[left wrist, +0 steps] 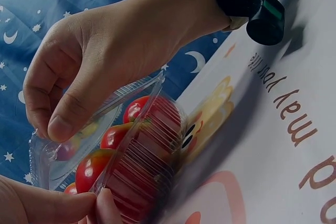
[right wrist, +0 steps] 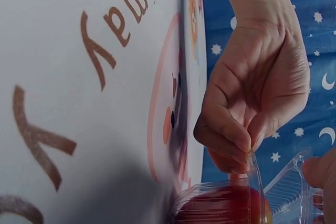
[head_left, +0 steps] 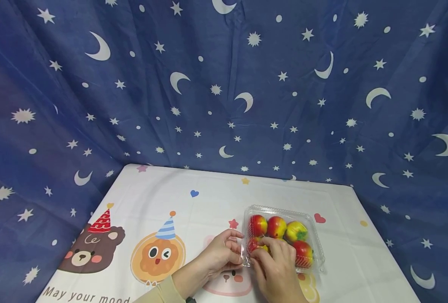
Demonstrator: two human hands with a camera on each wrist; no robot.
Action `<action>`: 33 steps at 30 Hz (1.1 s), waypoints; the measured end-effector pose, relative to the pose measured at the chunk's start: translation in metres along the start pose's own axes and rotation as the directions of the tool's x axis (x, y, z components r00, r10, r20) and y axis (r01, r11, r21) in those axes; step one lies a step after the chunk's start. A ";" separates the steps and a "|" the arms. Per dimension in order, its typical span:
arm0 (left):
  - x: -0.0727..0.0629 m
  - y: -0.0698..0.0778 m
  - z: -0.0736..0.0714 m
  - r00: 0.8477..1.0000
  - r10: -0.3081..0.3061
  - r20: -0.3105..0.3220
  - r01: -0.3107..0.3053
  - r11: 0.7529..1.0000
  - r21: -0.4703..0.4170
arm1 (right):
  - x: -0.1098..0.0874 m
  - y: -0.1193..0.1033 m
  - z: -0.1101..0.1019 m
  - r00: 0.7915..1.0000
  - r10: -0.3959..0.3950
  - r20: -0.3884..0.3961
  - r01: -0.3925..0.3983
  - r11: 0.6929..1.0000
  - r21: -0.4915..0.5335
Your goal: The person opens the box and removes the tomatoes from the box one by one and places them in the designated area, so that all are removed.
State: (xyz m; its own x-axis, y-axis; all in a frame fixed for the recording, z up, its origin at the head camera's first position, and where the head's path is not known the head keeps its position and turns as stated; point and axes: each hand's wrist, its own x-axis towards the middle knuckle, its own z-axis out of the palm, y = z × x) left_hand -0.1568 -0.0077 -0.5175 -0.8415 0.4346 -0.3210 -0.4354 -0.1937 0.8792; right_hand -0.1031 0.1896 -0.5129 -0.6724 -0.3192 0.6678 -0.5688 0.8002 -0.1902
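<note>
A clear plastic clamshell box [head_left: 315, 235] holds several red and yellow fruits [head_left: 276, 227] that look like apples or peaches. My left hand [head_left: 224, 254] is at its left side, and in the right wrist view the left thumb and fingers [right wrist: 239, 142] pinch the box rim. My right hand [head_left: 278, 267] reaches over the near left part, hiding some fruit. In the left wrist view its curled thumb and fingers [left wrist: 60, 127] pinch a raised clear plastic edge [left wrist: 47, 153], which looks like the lid. Elsewhere in that view the left fingertips [left wrist: 79, 205] are on the near rim.
The box rests on a table with a white printed cloth [head_left: 193, 219], showing a bear, other cartoon figures and lettering. Behind and beside the table hangs a blue curtain [head_left: 209, 126] with moons and stars. A black device [left wrist: 257, 17] is strapped to the right wrist.
</note>
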 end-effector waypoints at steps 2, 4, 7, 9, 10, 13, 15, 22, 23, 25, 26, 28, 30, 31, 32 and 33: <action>0.000 0.000 0.000 1.000 -0.001 -0.001 0.001 1.000 -0.001 | 0.001 -0.001 -0.001 1.000 0.000 -0.003 0.000 1.000 -0.002; 0.000 0.000 0.001 1.000 -0.001 -0.002 0.001 1.000 -0.001 | 0.001 -0.001 -0.001 1.000 -0.010 -0.012 0.010 1.000 -0.005; 0.000 0.000 0.002 1.000 -0.001 -0.005 0.001 1.000 0.000 | 0.001 0.000 -0.001 0.999 -0.036 -0.031 0.036 0.999 -0.009; 0.000 0.000 0.003 1.000 -0.002 -0.006 0.002 1.000 0.001 | 0.000 0.001 -0.001 0.998 -0.054 -0.044 0.054 0.999 -0.009; 0.000 -0.001 0.003 1.000 -0.003 -0.006 0.003 1.000 0.000 | 0.000 0.001 0.000 0.997 -0.063 -0.052 0.063 0.998 -0.008; 0.000 -0.001 0.004 1.000 -0.003 -0.007 0.003 1.000 0.000 | -0.002 0.002 0.000 0.996 -0.073 -0.056 0.073 0.997 -0.005; 0.000 -0.002 0.004 1.000 -0.001 -0.009 0.001 1.000 -0.001 | -0.002 0.003 0.001 0.995 -0.081 -0.060 0.081 0.997 -0.001; 0.000 -0.002 0.004 1.000 0.003 -0.006 -0.003 1.000 0.002 | -0.004 0.004 0.001 0.995 -0.085 -0.047 0.085 0.996 0.015; 0.000 -0.002 0.004 1.000 0.003 -0.004 -0.003 1.000 0.003 | -0.004 0.004 0.001 0.996 -0.083 -0.041 0.084 0.996 0.015; 0.000 -0.002 0.004 1.000 0.004 -0.003 -0.004 1.000 0.005 | -0.005 0.004 0.001 0.996 -0.083 -0.035 0.084 0.996 0.014; 0.000 -0.002 0.004 1.000 0.005 -0.002 -0.005 1.000 0.005 | -0.005 0.004 0.001 0.996 -0.084 -0.034 0.085 0.996 0.013; 0.000 -0.002 0.004 1.000 0.006 -0.003 -0.006 1.000 0.007 | -0.005 0.004 0.002 0.996 -0.086 -0.036 0.087 0.996 0.013; 0.000 -0.002 0.004 1.000 0.007 -0.003 -0.006 1.000 0.008 | -0.006 0.004 0.002 0.996 -0.087 -0.037 0.088 0.996 0.012; -0.001 -0.002 0.004 1.000 0.007 -0.002 -0.007 1.000 0.007 | -0.006 0.004 0.002 0.996 -0.085 -0.034 0.085 0.996 0.011; -0.001 -0.002 0.004 1.000 0.009 -0.003 -0.009 1.000 0.006 | -0.006 0.004 0.002 0.996 -0.081 -0.029 0.081 0.997 0.012; -0.001 -0.002 0.004 1.000 0.009 -0.002 -0.009 1.000 0.005 | -0.007 0.004 0.002 0.997 -0.077 -0.024 0.077 0.997 0.012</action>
State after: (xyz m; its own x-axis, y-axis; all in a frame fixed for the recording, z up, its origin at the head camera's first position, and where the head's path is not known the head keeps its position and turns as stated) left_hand -0.1542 -0.0038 -0.5173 -0.8461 0.4308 -0.3137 -0.4260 -0.1930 0.8839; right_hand -0.1017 0.1936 -0.5194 -0.6153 -0.3675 0.6974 -0.6243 0.7673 -0.1465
